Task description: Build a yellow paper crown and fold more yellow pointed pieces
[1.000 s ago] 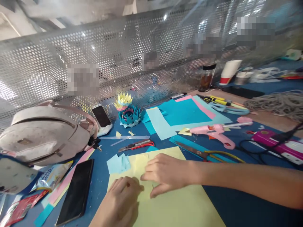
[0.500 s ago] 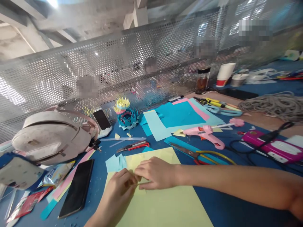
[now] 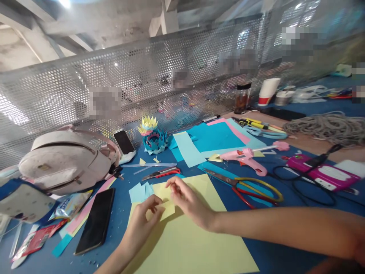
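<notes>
Carefully now: left hand [image 3: 142, 222] pinching the lifted corner of the yellow sheet [image 3: 194, 243], folded back over itself; right hand [image 3: 186, 199] with fingers loosely curled, tips on the same flap. Best to line edge on edge before creasing, then press flat outward from the fold. Scissors [image 3: 245, 186] just right of the sheet, box cutter [image 3: 161, 174] just beyond, black phone [image 3: 97, 220] left.

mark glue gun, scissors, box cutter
pink glue gun [image 3: 244, 156], head view, on its body
scissors [image 3: 258, 189], head view, on the handle loops
box cutter [image 3: 161, 173], head view, on its middle
</notes>
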